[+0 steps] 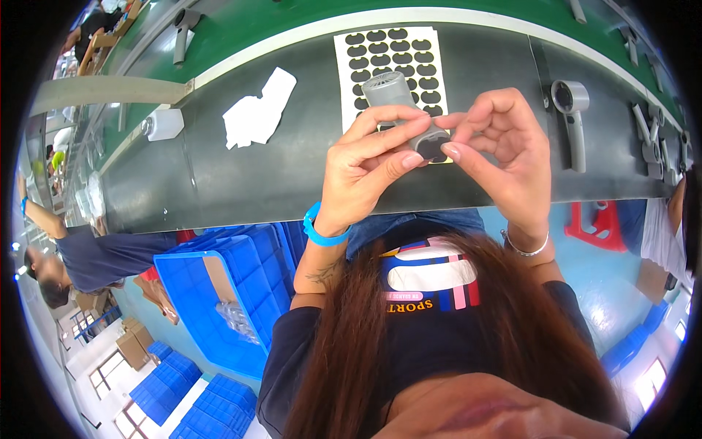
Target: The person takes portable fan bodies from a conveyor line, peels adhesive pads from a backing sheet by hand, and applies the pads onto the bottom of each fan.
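2 hands up: left hand (pixel 365 164) and right hand (pixel 501 150), with 1 grey handheld device (pixel 398 102) between them. Just behind them, 1 white sheet of black oval stickers (pixel 369 47); the sticker count is partly hidden, so no exact number. Other counts: 1 crumpled white paper (pixel 257 110) left of the hands, 1 more grey device (pixel 572 110) right of the right hand, 1 blue crate (pixel 183 282) below the left hand.
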Tool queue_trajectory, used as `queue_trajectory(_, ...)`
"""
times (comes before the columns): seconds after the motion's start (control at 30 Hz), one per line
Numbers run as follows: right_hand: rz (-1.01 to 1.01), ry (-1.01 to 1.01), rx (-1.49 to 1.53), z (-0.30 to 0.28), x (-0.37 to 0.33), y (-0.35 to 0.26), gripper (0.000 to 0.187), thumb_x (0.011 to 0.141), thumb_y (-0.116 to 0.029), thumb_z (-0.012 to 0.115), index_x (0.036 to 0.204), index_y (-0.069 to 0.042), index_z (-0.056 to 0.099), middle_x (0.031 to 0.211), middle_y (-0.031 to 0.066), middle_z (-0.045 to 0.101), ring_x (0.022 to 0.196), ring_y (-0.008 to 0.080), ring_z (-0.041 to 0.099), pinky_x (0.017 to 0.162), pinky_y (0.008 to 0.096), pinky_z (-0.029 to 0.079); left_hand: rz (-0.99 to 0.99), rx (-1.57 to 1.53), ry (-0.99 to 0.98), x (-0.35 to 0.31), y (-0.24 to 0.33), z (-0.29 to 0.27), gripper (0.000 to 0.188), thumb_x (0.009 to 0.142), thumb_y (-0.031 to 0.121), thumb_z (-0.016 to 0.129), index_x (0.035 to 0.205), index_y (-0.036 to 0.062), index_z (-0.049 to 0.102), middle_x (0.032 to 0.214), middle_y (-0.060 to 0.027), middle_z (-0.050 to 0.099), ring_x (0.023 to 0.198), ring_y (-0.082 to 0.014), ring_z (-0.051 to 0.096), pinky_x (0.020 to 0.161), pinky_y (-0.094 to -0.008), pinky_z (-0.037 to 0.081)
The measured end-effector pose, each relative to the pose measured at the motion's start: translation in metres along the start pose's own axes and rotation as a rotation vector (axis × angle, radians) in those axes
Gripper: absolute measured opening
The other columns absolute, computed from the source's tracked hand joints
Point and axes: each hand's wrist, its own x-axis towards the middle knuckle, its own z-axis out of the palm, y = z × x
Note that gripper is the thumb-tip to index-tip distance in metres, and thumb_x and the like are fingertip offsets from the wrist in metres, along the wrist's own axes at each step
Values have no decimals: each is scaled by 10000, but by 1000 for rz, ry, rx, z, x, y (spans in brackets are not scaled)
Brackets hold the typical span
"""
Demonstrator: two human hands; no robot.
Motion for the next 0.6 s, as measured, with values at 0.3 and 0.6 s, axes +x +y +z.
queue_trajectory(0.3, 12, 27, -15, 2, -1, -1, 288, 767, 107, 629, 974, -13, 470, 876, 73, 569, 954, 180, 620, 767, 252, 526, -8, 4, 45, -1, 1, 5, 302, 832, -77, 593, 1131, -43, 613, 1199, -117, 507, 980, -169, 594, 811, -259, 551)
queue_trajectory(0.6, 20, 23, -72, 0, 0, -2, 298, 761, 92, 640, 987, -12, 474, 855, 59, 573, 934, 172, 621, 768, 260, 527, -18, 20, 76, -2, 1, 10, 300, 821, -88, 597, 1117, -42, 623, 1182, -110, 513, 917, -146, 611, 779, -236, 543)
